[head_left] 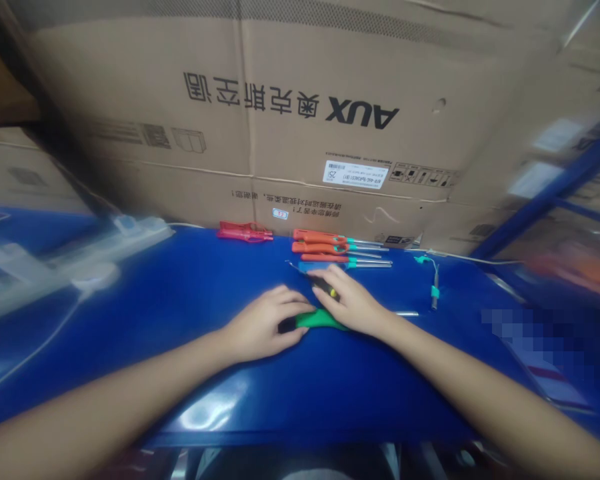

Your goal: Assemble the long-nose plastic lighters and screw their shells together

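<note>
Both hands meet at the middle of a blue table (190, 313). My left hand (263, 327) is curled over the black end of a green-handled screwdriver (321, 320), fingers closed on it. That screwdriver's metal shaft (406, 313) sticks out to the right from under my right wrist. My right hand (350, 303) lies across the green handle. Its fingers and thumb pinch a small black tool with a yellow spot (326, 288). A blue tool (307, 267) lies just beyond my right fingertips.
Three orange-handled screwdrivers (323, 247) lie in a row at the back, with a red tool (244, 231) to their left. A small teal-tipped tool (433, 283) lies to the right. A white power strip (130, 235) and its cable sit at the left. A large cardboard box (290, 107) stands behind the table.
</note>
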### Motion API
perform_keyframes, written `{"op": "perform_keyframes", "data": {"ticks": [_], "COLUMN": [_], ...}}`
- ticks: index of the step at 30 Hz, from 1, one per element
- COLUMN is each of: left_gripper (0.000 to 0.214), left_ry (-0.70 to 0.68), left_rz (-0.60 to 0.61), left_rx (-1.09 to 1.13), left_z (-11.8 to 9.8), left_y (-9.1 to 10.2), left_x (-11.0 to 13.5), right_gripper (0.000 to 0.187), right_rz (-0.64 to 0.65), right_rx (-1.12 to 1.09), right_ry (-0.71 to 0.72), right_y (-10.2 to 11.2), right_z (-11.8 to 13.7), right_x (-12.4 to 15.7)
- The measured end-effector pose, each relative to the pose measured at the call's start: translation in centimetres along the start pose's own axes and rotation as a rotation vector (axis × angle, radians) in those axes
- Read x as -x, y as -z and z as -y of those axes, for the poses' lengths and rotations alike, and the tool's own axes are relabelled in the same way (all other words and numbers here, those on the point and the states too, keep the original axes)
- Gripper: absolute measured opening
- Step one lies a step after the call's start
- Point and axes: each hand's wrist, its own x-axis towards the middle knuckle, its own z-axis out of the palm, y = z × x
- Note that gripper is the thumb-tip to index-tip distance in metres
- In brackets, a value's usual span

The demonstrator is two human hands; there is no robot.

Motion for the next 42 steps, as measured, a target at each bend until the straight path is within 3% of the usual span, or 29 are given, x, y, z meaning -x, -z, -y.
{"op": "perform_keyframes", "data": {"ticks": [4,7,13,17,25,30,35,42], "left_gripper": [0.032,0.032,0.034,0.036,0.035,0.036,0.036,0.021], "left_ry": [-0.012,0.004,-0.002,-0.037,-0.040,-0.011,0.067,0.019], "left_rz": [0.007,-0.011,-0.005,0.010,-0.008,0.009,-0.129,-0.165], "left_rx": [0.059,0.124,0.167,0.129,0.084,0.177,0.331,0.416], "left_z": [0.1,0.0,-0.9,-1.7,-2.8,-2.7,-2.4,-2.3], "left_y": [-0.1,-0.4,-1.2,-1.9,-3.5,-3.0,-1.9,-1.7], "left_x": [0.0,-0.1,-0.3,-0.3,-1.3,-1.5,-1.3,-1.4], "right_gripper": [0.025,0.018,0.023,0.034,0.040,0.043,0.042,0.042], "right_rz": [-0.163,-0.317,-0.551,-0.515,-0.485,-0.510,-0.494,-0.447], "right_rx": [-0.149,-0.312,-0.943,-1.156,-1.223,-1.274,-1.286,-1.283], "right_ry": [0.019,-0.104,-0.360,-0.380,-0.420,-0.510,-0.538,-0.544], "right_y": [1.0,2.1,4.2,4.6,3.6,3.3,3.1,2.3], "right_z": [0.5,1.2,1.7,1.3,0.3,0.6,1.0,0.9], "right_x": [0.4,0.8,1.2,1.2,1.5,1.7,1.8,2.0]}}
